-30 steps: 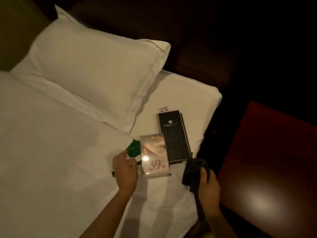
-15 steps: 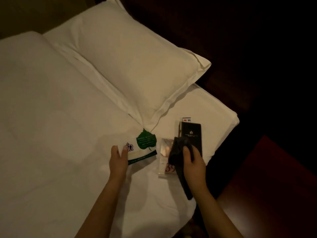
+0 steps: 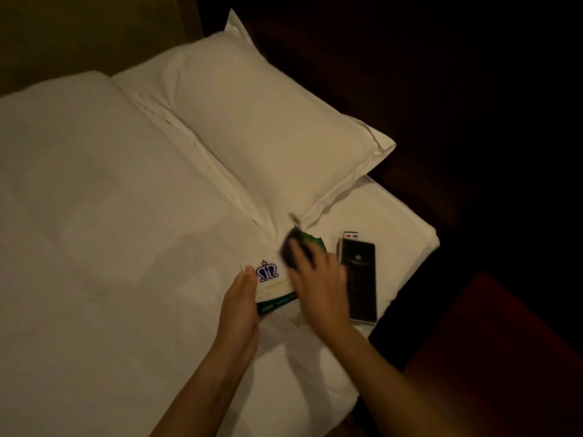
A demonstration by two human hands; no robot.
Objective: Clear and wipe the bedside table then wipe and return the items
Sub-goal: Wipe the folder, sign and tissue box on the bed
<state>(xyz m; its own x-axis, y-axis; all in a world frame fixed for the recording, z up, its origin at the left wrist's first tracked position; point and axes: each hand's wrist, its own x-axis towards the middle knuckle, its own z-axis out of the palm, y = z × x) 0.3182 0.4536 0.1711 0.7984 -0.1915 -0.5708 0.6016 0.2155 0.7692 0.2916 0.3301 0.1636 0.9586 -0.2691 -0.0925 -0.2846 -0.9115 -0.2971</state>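
Observation:
A white card with a purple crown logo and green leaf print (image 3: 268,275) lies on the white bed (image 3: 110,231). My left hand (image 3: 241,298) holds its near left edge. My right hand (image 3: 318,279) is blurred and presses a dark cloth (image 3: 291,247) onto the card's far part. To the right on the bed lies a black folder (image 3: 361,279) with a small logo. A small card (image 3: 351,235) peeks out behind it. The dark red bedside table (image 3: 504,357) shows at the lower right.
A white pillow (image 3: 268,127) rests at the head of the bed, against a dark headboard (image 3: 410,74). The bed's corner (image 3: 422,244) ends just right of the folder, with a dark gap before the table.
My right hand moved the cloth left from the acrylic price stand and folder onto the leaf card. My left hand took hold of the card's edge. The price stand is now hidden.

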